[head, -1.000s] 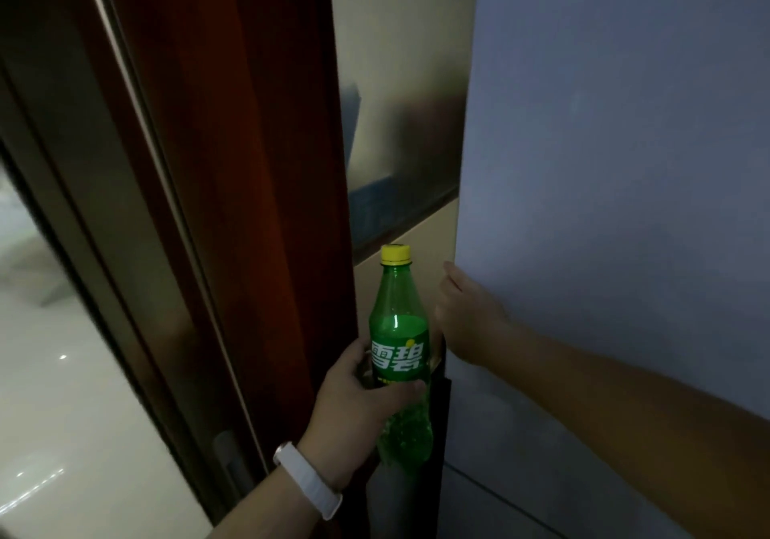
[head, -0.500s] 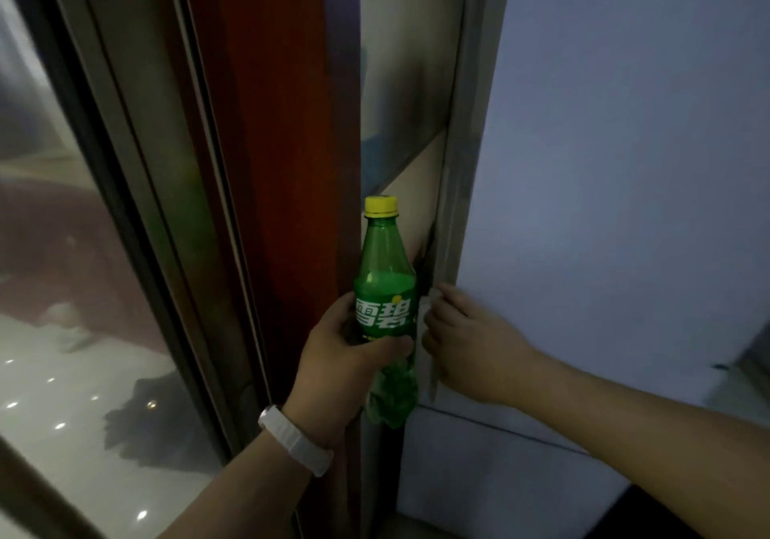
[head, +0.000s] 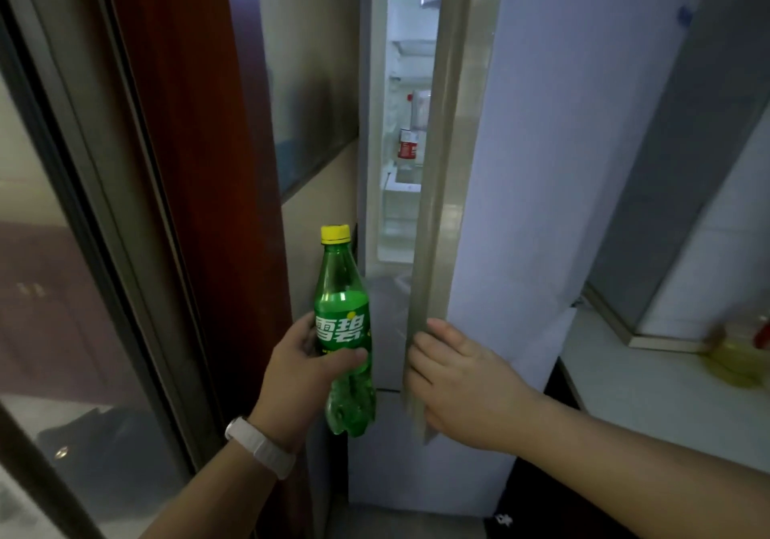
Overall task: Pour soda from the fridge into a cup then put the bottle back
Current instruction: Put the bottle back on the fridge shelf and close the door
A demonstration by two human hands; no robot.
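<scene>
Left grip (head: 300, 376) around soda bottle (head: 341, 297), right grip (head: 462, 388) round fridge door (head: 533, 163) edge (fingertips hidden).

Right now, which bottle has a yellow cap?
The green bottle in the left hand; the red-labelled bottle inside the fridge shows no yellow.

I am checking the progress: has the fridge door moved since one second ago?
Yes. The fridge door, gripped at its edge by the right hand, has swung open away from the fridge body; lit shelves show in the gap.
</scene>
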